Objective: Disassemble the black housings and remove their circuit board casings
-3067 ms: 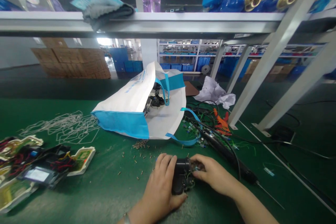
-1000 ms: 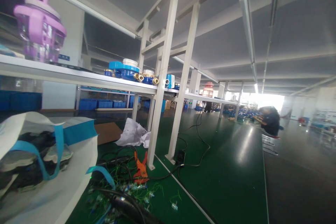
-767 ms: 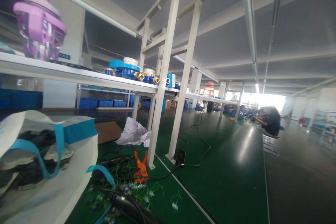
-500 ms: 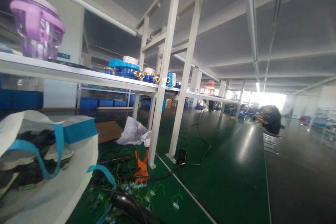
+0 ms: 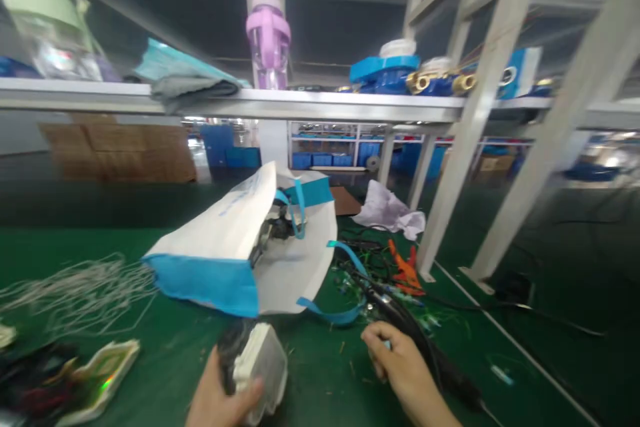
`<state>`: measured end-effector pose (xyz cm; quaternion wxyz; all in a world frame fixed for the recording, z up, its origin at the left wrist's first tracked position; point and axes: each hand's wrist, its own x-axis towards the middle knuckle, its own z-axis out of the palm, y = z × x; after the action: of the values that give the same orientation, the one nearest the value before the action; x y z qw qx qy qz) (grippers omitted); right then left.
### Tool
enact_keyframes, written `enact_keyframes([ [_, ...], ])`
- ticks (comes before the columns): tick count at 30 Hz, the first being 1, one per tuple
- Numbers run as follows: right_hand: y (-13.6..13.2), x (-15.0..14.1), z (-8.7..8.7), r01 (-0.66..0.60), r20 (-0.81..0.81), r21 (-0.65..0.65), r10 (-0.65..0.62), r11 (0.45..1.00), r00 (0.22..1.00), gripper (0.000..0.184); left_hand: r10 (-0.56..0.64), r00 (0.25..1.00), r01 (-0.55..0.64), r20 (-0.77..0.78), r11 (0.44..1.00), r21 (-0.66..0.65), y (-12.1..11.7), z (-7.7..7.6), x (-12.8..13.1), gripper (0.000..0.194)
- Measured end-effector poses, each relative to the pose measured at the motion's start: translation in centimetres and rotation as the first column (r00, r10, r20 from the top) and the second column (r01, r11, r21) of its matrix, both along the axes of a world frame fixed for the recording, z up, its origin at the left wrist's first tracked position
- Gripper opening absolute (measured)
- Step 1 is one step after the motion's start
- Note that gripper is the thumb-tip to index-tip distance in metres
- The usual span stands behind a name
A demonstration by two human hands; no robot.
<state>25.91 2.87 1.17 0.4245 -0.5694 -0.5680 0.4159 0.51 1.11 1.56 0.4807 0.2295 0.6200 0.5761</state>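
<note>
A white and black housing [image 5: 257, 363] is held in the left hand [image 5: 220, 400] at the lower centre of the frame, the fingers [image 5: 249, 392] being wrapped around its lower edge above the green desk [image 5: 320, 380]. The right hand [image 5: 400, 363] is seen just right of it, lower centre right, with its fingers curled loosely beside a black cable [image 5: 420, 340]; whether anything is pinched cannot be told. A white and blue bag [image 5: 235, 247] is laid on its side behind the hands, mid frame. Orange pliers [image 5: 406, 270] are seen to its right.
</note>
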Motion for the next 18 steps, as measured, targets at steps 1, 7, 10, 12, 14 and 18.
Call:
enact_keyframes([
  [1,0.0,-0.1,0.0,-0.026,-0.008,-0.017,0.025,1.0,1.0,0.041,-0.047,0.99,0.04,0.135,0.997,0.059,-0.3,0.0,-0.2,0.055],
  [7,-1.4,-2.8,-0.2,-0.24,-0.018,-0.058,0.239,0.969,0.971,0.046,-0.084,0.713,-0.029,0.696,0.988,0.15,-0.3,0.8,0.8,0.038],
  [10,-2.0,-4.4,-0.6,-0.309,-0.073,-0.059,0.304,0.949,0.95,0.047,-0.116,0.65,0.0,0.751,0.988,0.153,-0.5,1.0,1.1,0.039],
  [12,-2.4,-5.4,-0.9,-0.344,-0.148,-0.076,0.331,0.936,0.932,0.05,-0.139,0.63,0.031,0.764,0.988,0.154,-0.8,1.0,1.3,0.039],
  [14,-2.8,-6.2,-1.2,-0.368,-0.22,-0.102,0.339,0.924,0.914,0.054,-0.158,0.616,0.059,0.771,0.986,0.155,-1.2,0.7,1.7,0.037],
  [18,-3.2,-7.0,-1.4,-0.363,-0.18,-0.13,0.338,0.922,0.924,0.036,-0.198,0.605,0.138,0.771,0.98,0.144,-1.6,0.1,2.6,0.029],
])
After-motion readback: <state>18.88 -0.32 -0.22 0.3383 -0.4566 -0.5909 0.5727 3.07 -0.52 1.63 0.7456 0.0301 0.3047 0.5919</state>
